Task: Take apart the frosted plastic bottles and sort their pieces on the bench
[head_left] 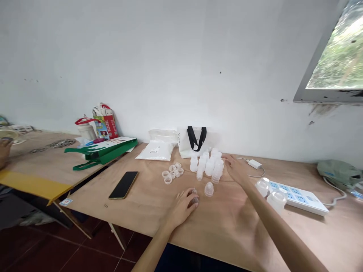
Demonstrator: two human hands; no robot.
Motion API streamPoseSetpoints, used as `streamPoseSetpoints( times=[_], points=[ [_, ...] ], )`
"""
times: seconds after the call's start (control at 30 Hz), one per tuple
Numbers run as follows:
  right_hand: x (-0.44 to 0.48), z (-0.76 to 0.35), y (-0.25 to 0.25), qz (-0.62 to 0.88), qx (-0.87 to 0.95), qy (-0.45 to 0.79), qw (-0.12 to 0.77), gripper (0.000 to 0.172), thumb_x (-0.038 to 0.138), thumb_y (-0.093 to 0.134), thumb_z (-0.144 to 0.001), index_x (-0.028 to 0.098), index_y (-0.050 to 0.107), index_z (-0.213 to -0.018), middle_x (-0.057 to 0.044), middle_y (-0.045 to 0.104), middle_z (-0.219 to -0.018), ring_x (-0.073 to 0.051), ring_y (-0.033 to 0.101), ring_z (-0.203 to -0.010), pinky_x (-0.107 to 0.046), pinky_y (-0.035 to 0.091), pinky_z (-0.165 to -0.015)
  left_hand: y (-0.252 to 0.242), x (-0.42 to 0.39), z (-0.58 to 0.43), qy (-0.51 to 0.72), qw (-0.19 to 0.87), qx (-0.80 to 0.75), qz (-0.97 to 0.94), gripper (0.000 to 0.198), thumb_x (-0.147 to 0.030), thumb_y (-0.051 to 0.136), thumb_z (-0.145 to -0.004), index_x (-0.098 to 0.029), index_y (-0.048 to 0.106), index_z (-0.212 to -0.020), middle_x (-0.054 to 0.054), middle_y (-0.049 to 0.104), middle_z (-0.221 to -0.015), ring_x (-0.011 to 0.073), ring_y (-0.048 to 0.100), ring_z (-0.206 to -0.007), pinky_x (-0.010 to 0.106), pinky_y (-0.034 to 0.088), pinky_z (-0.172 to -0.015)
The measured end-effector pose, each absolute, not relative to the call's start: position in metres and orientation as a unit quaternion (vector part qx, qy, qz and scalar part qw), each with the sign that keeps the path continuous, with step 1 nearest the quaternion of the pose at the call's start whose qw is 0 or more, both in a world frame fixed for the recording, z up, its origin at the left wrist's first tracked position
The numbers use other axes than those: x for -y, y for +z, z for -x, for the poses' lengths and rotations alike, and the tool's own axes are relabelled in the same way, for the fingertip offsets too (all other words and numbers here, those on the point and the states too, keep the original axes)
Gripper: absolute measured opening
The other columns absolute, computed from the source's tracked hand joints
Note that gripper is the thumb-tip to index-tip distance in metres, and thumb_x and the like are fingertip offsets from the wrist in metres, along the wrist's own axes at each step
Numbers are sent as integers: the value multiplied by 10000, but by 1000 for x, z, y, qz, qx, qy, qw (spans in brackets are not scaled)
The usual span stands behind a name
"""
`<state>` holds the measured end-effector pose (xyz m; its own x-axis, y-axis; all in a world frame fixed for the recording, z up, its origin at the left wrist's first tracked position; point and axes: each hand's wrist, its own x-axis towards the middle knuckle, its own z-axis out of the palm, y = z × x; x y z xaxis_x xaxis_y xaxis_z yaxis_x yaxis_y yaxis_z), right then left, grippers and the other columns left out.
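Note:
My left hand (pixel 181 207) rests low over the table, with its thumb and fingers curled round small clear bottle nipples (pixel 194 200). Just to the right of it stands a clear dome-shaped bottle cap (pixel 209 189). My right hand (pixel 235 168) is stretched out at the right side of a cluster of several frosted plastic bottles (pixel 210 166). Its fingers are extended and apart, close to the rightmost bottles; whether they touch one I cannot tell. Several white screw rings (pixel 172 175) lie in a loose group left of the bottles.
A black phone (pixel 123 185) lies on the left. Behind are a white package (pixel 157 150) and a white bag (pixel 184 145) with black handles. To the right, two translucent bottles (pixel 277 199) stand by a power strip (pixel 300 198). A green bag (pixel 110 153) bridges the tables; another person's hand (pixel 4 151) shows far left.

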<state>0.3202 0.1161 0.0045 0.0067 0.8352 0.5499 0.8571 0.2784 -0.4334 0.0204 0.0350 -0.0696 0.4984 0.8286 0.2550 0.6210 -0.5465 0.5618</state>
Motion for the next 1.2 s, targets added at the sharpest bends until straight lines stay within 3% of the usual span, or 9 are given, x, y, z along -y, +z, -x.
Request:
streamPoseSetpoints(
  times=[0.2, 0.4, 0.53, 0.73, 1.07, 1.2],
  points=[
    [-171, -335, 46, 645, 756, -32, 103, 397, 157, 394, -956, 265, 608, -1271, -87, 584, -1178, -216, 637, -961, -308, 462, -792, -67, -31, -19, 252, 191, -428, -846, 268, -307, 567, -964, -330, 635, -1222, 20, 513, -1454, 250, 478, -1338, 446, 373, -1124],
    [-208, -334, 61, 611, 792, 8, -14, 442, 137, 617, -834, 328, 661, -1230, -43, 574, -1121, -179, 645, -864, -276, 470, -751, -61, -27, -19, 244, 192, -429, -848, 270, -289, 565, -968, -325, 622, -1230, 24, 510, -1459, 250, 474, -1343, 455, 375, -1120],
    [-218, -326, 59, 613, 788, 14, -61, 431, 148, 689, -760, 309, 704, -1159, -53, 578, -1170, -188, 650, -860, -278, 466, -716, -57, -26, -20, 239, 194, -432, -848, 265, -272, 564, -967, -314, 619, -1222, 31, 514, -1453, 256, 487, -1326, 460, 393, -1101],
    [-216, -334, 64, 626, 774, -2, -98, 208, 178, 693, -744, 253, 747, -931, -56, 662, -1130, -220, 654, -938, -288, 453, -744, -57, -26, -20, 233, 186, -432, -851, 266, -257, 572, -963, -306, 610, -1222, 31, 506, -1466, 253, 480, -1337, 454, 396, -1101],
    [-161, -356, 89, 644, 748, -24, -158, 241, 112, 644, -687, 235, 718, -880, -74, 713, -1048, -242, 667, -870, -310, 428, -691, -57, -25, -21, 238, 170, -428, -855, 235, -275, 557, -978, -293, 607, -1207, 30, 506, -1460, 246, 477, -1338, 445, 394, -1101],
    [-119, -355, 104, 625, 767, -21, -144, 212, 151, 603, -720, 261, 705, -869, -51, 711, -1014, -242, 657, -860, -322, 414, -690, -55, -24, -21, 239, 170, -427, -856, 238, -268, 554, -973, -289, 609, -1204, 32, 516, -1437, 248, 499, -1307, 446, 399, -1093]
  ],
)
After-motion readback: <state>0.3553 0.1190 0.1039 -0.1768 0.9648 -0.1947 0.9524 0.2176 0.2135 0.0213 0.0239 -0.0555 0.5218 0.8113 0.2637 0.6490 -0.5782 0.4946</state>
